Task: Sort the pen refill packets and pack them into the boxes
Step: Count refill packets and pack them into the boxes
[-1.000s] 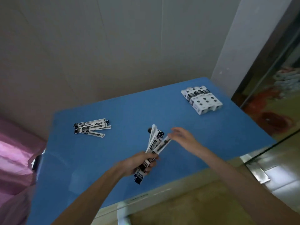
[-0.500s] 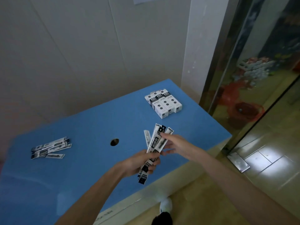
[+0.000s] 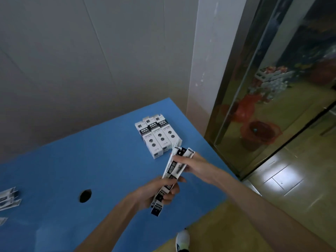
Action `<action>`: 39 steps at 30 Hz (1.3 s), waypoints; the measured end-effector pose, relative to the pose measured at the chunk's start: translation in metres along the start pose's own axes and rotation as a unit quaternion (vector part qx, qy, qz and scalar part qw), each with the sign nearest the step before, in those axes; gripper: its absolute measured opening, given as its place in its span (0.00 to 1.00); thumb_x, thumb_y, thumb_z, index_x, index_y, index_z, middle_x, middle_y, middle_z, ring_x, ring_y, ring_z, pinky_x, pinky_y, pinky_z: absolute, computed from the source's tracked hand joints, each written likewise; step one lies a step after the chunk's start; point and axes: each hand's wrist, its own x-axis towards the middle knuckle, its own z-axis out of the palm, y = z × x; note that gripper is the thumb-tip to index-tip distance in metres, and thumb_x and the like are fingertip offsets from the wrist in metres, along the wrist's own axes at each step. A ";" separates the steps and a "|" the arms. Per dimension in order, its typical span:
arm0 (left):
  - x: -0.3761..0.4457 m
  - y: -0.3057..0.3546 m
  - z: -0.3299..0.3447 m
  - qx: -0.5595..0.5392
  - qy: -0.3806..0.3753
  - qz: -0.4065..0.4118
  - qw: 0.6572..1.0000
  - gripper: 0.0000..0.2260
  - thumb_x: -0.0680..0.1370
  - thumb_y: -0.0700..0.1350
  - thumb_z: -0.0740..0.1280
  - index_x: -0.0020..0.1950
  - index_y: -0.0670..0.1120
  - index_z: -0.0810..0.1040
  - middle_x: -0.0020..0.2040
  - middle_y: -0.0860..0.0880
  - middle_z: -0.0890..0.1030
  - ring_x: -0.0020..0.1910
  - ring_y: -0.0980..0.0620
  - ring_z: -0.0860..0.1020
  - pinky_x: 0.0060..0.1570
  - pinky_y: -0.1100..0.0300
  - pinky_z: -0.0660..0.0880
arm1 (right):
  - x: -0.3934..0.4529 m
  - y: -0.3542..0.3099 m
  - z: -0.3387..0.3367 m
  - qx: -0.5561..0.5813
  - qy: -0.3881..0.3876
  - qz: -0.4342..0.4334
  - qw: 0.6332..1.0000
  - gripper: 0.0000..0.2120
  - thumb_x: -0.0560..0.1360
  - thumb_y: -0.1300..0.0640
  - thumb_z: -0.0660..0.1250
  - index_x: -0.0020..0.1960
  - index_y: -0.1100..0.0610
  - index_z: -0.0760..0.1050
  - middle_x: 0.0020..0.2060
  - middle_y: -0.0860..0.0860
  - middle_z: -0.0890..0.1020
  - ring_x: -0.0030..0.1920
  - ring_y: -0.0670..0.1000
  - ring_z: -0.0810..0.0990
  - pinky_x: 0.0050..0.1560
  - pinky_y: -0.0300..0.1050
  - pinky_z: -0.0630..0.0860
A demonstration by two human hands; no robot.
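Observation:
A bundle of long white-and-black pen refill packets [image 3: 172, 170] is held upright over the blue table [image 3: 76, 160]. My left hand [image 3: 154, 193] grips the bundle's lower end. My right hand [image 3: 194, 165] pinches the upper part of the same bundle. Just beyond the bundle's top, a block of white-and-black boxes [image 3: 157, 136] lies flat near the table's far right corner. More loose packets [image 3: 8, 199] lie at the left edge of view.
A round dark hole [image 3: 85, 195] sits in the tabletop left of my hands. A grey wall stands behind the table, and a white pillar and a reflective metal panel [image 3: 272, 88] on the right. My white shoe [image 3: 182, 240] shows on the wooden floor below the table edge.
The view has swung right, so the boxes now lie close to the bundle and the loose packets have slid to the left edge. The fanned packets are gathered tighter between both hands.

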 end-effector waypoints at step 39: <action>0.266 0.095 0.155 -0.211 0.254 0.166 0.929 0.27 0.82 0.65 0.59 0.64 0.44 0.77 0.44 0.47 0.77 0.30 0.55 0.72 0.30 0.62 0.71 | 0.128 -0.098 -0.304 -0.062 -0.290 0.017 0.955 0.19 0.77 0.58 0.75 0.64 0.64 0.77 0.56 0.61 0.85 0.56 0.60 0.84 0.51 0.47 0.81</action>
